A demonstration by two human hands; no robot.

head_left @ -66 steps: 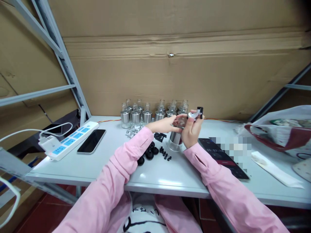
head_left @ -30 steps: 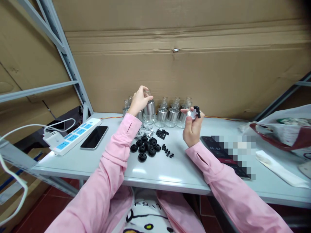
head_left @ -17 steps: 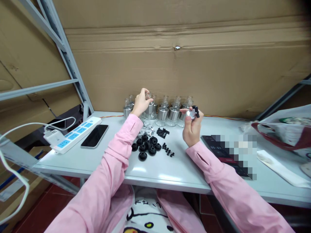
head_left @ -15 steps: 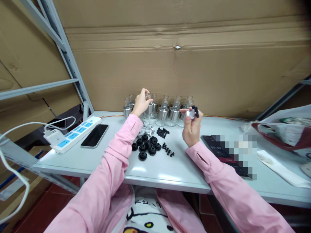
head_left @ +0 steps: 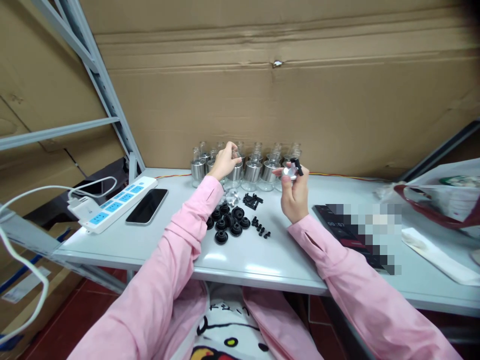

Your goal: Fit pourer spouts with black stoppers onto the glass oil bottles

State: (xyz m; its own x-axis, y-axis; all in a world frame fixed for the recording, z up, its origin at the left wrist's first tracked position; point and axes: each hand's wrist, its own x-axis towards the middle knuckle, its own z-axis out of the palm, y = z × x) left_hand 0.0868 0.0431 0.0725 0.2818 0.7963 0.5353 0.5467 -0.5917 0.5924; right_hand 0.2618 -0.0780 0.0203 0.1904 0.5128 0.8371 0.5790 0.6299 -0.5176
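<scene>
My left hand [head_left: 226,162] reaches to the back row, with thumb and fingers curled at the neck of a glass bottle with a silver metal band [head_left: 235,172]. The bottle stands upright among several similar banded bottles [head_left: 253,171]. Raised above the table, my right hand [head_left: 295,195] pinches a clear round piece [head_left: 289,172] with a black elbow-shaped part [head_left: 297,166] on it. Between my arms lie black round stepped caps [head_left: 221,236], clear round pieces [head_left: 233,199], thin black sticks [head_left: 252,201] and small black plugs [head_left: 260,229].
On the left are a white power strip [head_left: 116,207] and a phone [head_left: 147,206]. A dark, partly blurred-out device [head_left: 345,232] lies by my right forearm. Farther right are a white strip [head_left: 437,255] and a plastic bag [head_left: 446,195]. Cardboard [head_left: 285,110] walls the back.
My left hand has shifted slightly right and its fingers sit a little differently at the bottle neck. My right hand keeps the clear piece, turned slightly. The view has shifted a little.
</scene>
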